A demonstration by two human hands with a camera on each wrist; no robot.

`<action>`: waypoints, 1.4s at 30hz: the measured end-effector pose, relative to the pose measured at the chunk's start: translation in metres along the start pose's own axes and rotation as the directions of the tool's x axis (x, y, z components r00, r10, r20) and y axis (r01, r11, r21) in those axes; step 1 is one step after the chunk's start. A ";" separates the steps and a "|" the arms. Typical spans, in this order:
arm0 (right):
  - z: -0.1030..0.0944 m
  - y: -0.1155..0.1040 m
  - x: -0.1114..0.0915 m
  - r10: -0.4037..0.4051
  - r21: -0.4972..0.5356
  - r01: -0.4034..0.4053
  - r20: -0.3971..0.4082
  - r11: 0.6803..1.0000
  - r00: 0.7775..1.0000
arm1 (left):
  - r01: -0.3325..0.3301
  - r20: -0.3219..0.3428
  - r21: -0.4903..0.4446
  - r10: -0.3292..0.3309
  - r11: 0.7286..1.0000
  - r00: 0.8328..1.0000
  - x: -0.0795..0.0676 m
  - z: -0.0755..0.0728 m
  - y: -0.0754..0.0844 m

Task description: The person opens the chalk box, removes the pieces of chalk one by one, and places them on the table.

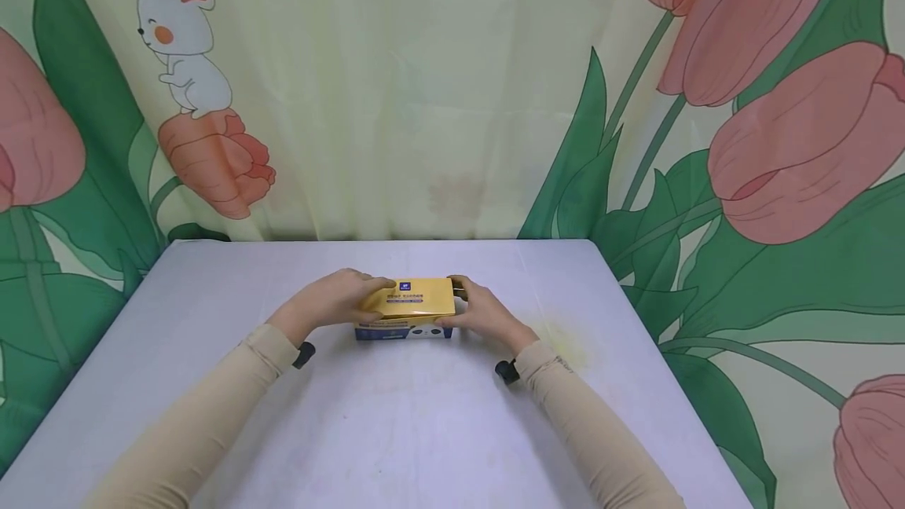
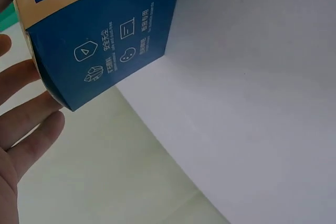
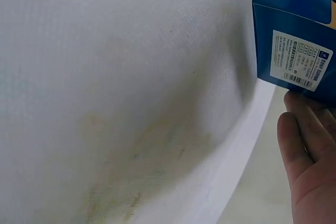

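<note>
A cardboard box with a yellow top and blue lower sides sits on the table between both hands. Its front bears a white cartoon face with dark eye patches. My left hand grips the left end, thumb at the front and fingers over the top. At the right end my right hand holds the box, its thumb on the front edge and its fingers toward the back. The left wrist view shows the box's blue end with white icons. In the right wrist view, a white barcode label marks the other end.
A white cloth covers the table, with a yellowish stain to the right of the box. Behind the table's far edge hangs a curtain printed with tulips, leaves and a rabbit on a carrot.
</note>
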State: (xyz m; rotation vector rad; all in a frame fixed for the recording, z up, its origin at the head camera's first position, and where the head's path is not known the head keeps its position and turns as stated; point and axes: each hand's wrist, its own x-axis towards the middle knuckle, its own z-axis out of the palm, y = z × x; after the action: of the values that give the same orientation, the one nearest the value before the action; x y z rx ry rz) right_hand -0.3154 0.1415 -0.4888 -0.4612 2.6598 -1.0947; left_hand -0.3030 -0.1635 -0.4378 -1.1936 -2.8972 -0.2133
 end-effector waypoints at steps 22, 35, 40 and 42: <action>0.011 0.009 -0.001 0.026 0.051 -0.027 0.017 0.998 1.000 | -0.149 -0.083 0.136 0.162 0.979 0.983 -0.008 0.019 -0.003; 0.005 0.004 0.000 0.054 0.080 -0.055 0.012 0.995 0.998 | -0.067 -0.165 0.012 0.068 0.998 0.984 -0.012 0.017 -0.007; 0.002 0.003 0.000 0.029 0.103 -0.030 0.008 0.994 1.000 | 0.049 -0.195 -0.162 -0.081 0.986 0.977 -0.006 0.012 -0.012; 0.002 0.002 0.000 0.017 0.128 -0.019 0.015 0.992 1.000 | 0.105 -0.227 -0.257 -0.166 0.961 0.960 -0.002 0.011 -0.014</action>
State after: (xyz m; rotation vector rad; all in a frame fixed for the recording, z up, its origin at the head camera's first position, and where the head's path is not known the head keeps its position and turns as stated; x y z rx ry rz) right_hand -0.3152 0.1418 -0.4913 -0.4173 2.5575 -1.2427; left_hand -0.3107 -0.1739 -0.4505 -0.9097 -2.7903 -0.6843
